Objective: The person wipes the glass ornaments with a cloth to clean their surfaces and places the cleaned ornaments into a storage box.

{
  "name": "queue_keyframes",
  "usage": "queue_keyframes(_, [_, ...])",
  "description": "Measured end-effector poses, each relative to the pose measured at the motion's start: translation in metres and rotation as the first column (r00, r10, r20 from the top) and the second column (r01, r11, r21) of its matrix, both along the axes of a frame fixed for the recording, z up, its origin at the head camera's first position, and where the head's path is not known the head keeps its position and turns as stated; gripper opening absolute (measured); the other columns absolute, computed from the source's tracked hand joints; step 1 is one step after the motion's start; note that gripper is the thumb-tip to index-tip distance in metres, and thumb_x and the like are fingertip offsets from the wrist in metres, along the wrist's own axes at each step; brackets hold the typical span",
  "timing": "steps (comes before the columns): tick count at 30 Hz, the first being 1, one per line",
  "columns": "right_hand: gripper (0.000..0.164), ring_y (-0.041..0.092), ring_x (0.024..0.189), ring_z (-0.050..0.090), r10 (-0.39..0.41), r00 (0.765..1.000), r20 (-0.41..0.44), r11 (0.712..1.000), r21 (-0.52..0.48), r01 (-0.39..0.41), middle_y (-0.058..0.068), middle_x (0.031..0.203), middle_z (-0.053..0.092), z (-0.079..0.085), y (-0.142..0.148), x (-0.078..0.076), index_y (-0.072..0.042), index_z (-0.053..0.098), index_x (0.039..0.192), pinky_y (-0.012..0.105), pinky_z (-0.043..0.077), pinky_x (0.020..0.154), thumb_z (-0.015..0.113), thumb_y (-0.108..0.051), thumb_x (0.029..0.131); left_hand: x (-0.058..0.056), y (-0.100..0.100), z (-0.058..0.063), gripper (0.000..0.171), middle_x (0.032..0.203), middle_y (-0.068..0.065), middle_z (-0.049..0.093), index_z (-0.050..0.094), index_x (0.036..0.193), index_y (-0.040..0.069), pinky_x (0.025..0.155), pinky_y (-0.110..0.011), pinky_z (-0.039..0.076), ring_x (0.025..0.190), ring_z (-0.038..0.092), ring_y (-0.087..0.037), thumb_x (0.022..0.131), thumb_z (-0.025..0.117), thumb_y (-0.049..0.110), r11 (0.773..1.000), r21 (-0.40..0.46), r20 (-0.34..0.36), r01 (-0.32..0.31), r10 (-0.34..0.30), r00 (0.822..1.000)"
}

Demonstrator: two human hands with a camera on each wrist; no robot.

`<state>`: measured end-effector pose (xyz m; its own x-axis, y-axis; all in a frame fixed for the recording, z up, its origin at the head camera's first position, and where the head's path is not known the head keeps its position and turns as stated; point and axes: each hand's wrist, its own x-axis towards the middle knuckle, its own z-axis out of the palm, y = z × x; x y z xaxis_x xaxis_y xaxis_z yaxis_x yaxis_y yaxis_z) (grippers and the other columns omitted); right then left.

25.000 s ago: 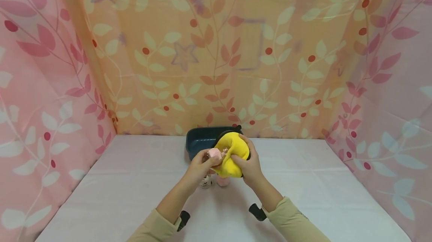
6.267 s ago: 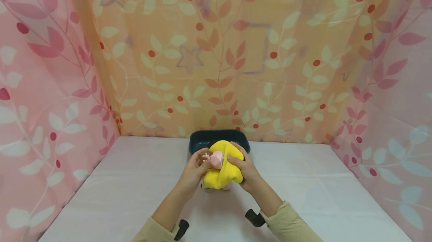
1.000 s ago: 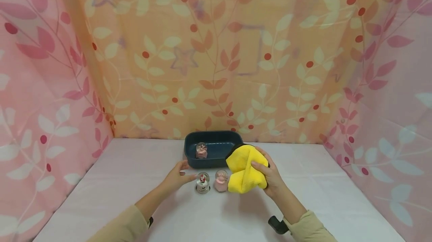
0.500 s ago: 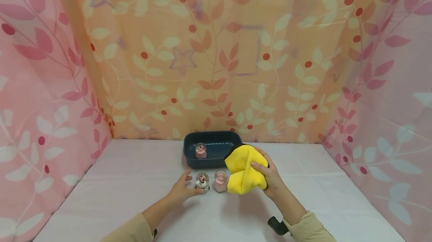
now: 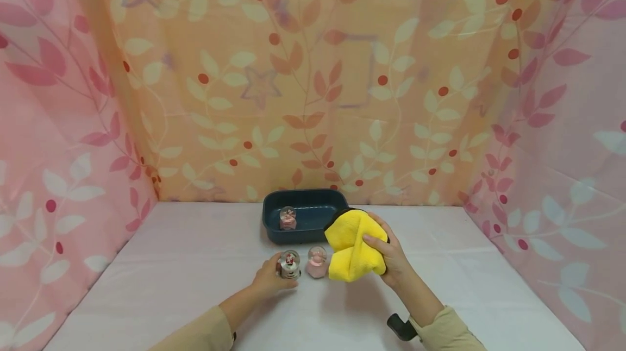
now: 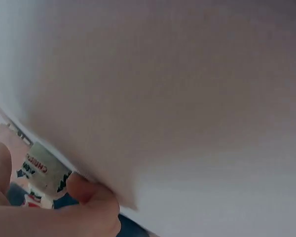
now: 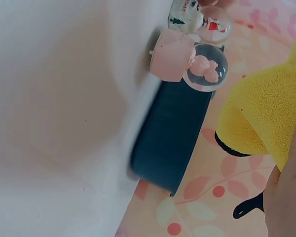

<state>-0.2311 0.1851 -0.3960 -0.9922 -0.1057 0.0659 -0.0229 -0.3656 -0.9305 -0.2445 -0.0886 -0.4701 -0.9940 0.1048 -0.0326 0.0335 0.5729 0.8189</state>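
Note:
In the head view my left hand (image 5: 270, 277) curls round a snow globe (image 5: 290, 265) with a small red-and-white figure inside. Its thumb lies along the near side and its fingers are at the left. Lettering shows on the globe's white base (image 6: 43, 170) in the left wrist view. Beside it stands a pink snow globe (image 5: 317, 263), upright on the table. My right hand (image 5: 391, 256) holds a folded yellow cloth (image 5: 356, 248) with a dark edge above the table, thumb on top. Another pink snow globe (image 5: 288, 218) sits inside a dark blue basin (image 5: 313, 236), at its left.
A white cloth covers the table (image 5: 195, 242). Patterned curtains (image 5: 313, 95) close off the back and both sides. A black strap piece (image 5: 401, 327) sits at the right wrist.
The left hand has moved right and its fingers have come in round the snow globe with the red-and-white figure. Earlier, both hands worked the yellow cloth on a pink globe, now in the basin.

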Motion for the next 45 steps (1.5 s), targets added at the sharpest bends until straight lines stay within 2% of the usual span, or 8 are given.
queue_keyframes(6, [0.054,0.015,0.092,0.057,0.0,1.0,-0.003,1.0,0.001,0.0,0.007,0.118,0.045,0.0,0.001,-0.001,-0.014,0.031,0.143,0.026,0.052,0.081,0.051,0.0,0.095,-0.008,0.001,-0.005,0.077,0.11,-0.024,0.053,0.048,0.133,-0.007,0.092,-0.056,0.041,0.107,0.053,-0.044,0.071,0.087,0.019,0.996,-0.086,-0.01,-0.032,0.031,0.999])
queue_keyframes(13, [0.052,0.015,0.093,0.057,0.008,1.0,0.008,1.0,-0.001,-0.008,0.006,0.118,0.045,-0.002,0.0,-0.002,-0.014,0.032,0.141,0.026,0.052,0.081,0.051,0.0,0.095,-0.014,0.003,-0.007,0.074,0.114,-0.025,0.053,0.051,0.132,-0.004,0.093,-0.058,0.04,0.11,0.051,-0.046,0.074,0.085,0.026,0.992,-0.115,0.048,-0.059,0.065,0.997])
queue_keyframes(18, [0.053,0.015,0.093,0.057,0.001,1.0,0.008,1.0,0.002,-0.002,0.007,0.118,0.045,-0.002,0.0,-0.003,-0.014,0.032,0.142,0.027,0.052,0.082,0.051,-0.001,0.094,-0.015,0.003,-0.004,0.065,0.118,-0.028,0.053,0.054,0.13,-0.004,0.094,-0.058,0.039,0.112,0.05,-0.046,0.077,0.082,0.023,0.995,-0.055,0.083,-0.08,0.084,0.993])
queue_keyframes(25, [0.055,0.016,0.093,0.056,-0.002,1.0,0.03,1.0,0.006,0.002,0.007,0.12,0.043,-0.003,-0.001,-0.003,-0.013,0.03,0.143,0.027,0.052,0.081,0.051,-0.001,0.094,-0.014,0.003,0.002,0.054,0.113,-0.023,0.057,0.056,0.122,-0.009,0.094,-0.052,0.041,0.105,0.054,-0.035,0.078,0.079,0.012,0.989,0.108,0.12,-0.096,0.083,0.989])
queue_keyframes(31, [0.056,0.016,0.093,0.056,0.0,1.0,0.021,1.0,0.01,0.0,0.007,0.119,0.044,-0.004,-0.001,-0.002,-0.013,0.03,0.144,0.027,0.052,0.081,0.051,0.0,0.094,-0.013,0.002,0.005,0.05,0.108,-0.018,0.061,0.053,0.123,-0.008,0.074,-0.039,0.05,0.092,0.057,-0.026,0.082,0.075,0.012,0.959,0.237,0.176,-0.154,0.114,0.978])
queue_keyframes(34, [0.056,0.015,0.092,0.057,0.01,1.0,0.014,1.0,0.014,-0.01,0.007,0.118,0.044,-0.003,-0.001,-0.002,-0.013,0.029,0.144,0.026,0.052,0.081,0.051,-0.001,0.094,-0.009,0.0,0.01,0.049,0.108,-0.018,0.062,0.053,0.122,-0.009,0.076,-0.04,0.05,0.093,0.058,-0.026,0.083,0.074,0.012,0.955,0.261,0.124,-0.143,0.114,0.986])
queue_keyframes(39, [0.057,0.016,0.092,0.057,0.015,1.0,0.016,1.0,0.02,-0.015,0.007,0.119,0.044,-0.001,-0.001,-0.002,-0.012,0.028,0.146,0.026,0.052,0.081,0.051,-0.001,0.095,-0.002,-0.004,0.028,0.043,0.103,-0.018,0.064,0.055,0.115,-0.011,0.083,-0.042,0.049,0.093,0.058,-0.027,0.081,0.073,0.009,0.966,0.251,-0.049,-0.062,0.077,0.996])
queue_keyframes(45, [0.056,0.015,0.092,0.057,0.019,1.0,0.014,1.0,0.014,-0.019,0.007,0.119,0.044,0.002,-0.001,-0.001,-0.013,0.028,0.145,0.026,0.052,0.081,0.051,-0.001,0.095,0.006,-0.007,0.047,0.041,0.096,-0.014,0.059,0.051,0.117,-0.007,0.067,-0.032,0.05,0.081,0.055,-0.021,0.084,0.071,0.008,0.949,0.31,-0.029,-0.049,0.061,0.998])
